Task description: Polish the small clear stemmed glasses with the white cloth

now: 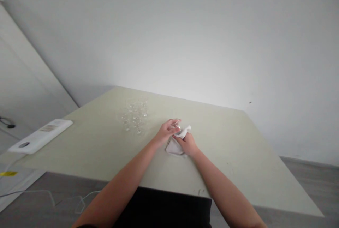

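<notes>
Near the middle of the table, my left hand [167, 129] is closed around a small clear glass [177, 123]; much of the glass is hidden by the fingers. My right hand [188, 144] grips a white cloth [174, 147] against the glass. One end of the cloth sticks up past the fingers, and the rest hangs down towards the tabletop. To the left, several clear glasses [134, 115] stand grouped together; their exact shape is hard to make out.
The pale table [225, 143] reaches back to a white wall [196, 37]. On its left edge lies a long white device [42, 136] with a cable. More cables [50, 191] run over the grey floor at the lower left.
</notes>
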`<state>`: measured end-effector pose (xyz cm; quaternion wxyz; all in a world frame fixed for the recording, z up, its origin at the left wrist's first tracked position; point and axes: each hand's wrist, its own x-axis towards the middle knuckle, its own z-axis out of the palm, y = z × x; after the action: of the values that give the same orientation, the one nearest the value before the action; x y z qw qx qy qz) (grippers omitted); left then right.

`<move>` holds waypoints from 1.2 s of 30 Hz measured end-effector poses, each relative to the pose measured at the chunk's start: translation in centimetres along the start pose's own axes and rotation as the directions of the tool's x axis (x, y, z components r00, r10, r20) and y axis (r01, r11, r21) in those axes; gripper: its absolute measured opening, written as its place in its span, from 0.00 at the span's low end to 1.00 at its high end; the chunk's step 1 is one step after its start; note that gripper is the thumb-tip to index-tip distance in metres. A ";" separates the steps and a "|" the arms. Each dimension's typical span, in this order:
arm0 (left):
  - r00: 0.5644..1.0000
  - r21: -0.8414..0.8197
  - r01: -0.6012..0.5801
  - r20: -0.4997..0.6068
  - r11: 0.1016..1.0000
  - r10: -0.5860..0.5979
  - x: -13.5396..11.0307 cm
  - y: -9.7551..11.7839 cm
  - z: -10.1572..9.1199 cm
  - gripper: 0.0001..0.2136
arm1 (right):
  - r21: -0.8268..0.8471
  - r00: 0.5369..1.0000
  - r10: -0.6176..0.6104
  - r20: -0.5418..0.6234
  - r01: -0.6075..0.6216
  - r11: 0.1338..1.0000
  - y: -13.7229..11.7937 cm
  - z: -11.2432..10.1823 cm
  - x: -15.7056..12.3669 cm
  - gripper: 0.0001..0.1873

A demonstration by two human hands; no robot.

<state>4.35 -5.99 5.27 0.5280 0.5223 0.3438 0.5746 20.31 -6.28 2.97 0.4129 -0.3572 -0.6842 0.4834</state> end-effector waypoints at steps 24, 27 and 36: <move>1.000 0.007 -0.013 -0.010 1.000 0.013 0.2 0.1 0.3 0.27 | 0.129 0.999 -0.035 0.018 0.032 0.991 1.8 -0.8 0.6 0.18; 0.997 0.150 -0.014 -0.078 0.989 0.026 0.4 -0.4 0.2 0.30 | 0.005 0.997 -0.076 0.027 0.076 0.997 1.8 -1.3 0.9 0.15; 1.000 -0.105 0.019 0.002 0.994 -0.019 0.3 0.6 0.1 0.31 | 0.337 0.993 0.067 0.094 -0.095 0.937 1.6 -1.2 0.8 0.23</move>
<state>4.35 -5.83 5.93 0.5605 0.4909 0.3178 0.5864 21.22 -4.65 1.87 0.4202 -0.2883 -0.5912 0.6251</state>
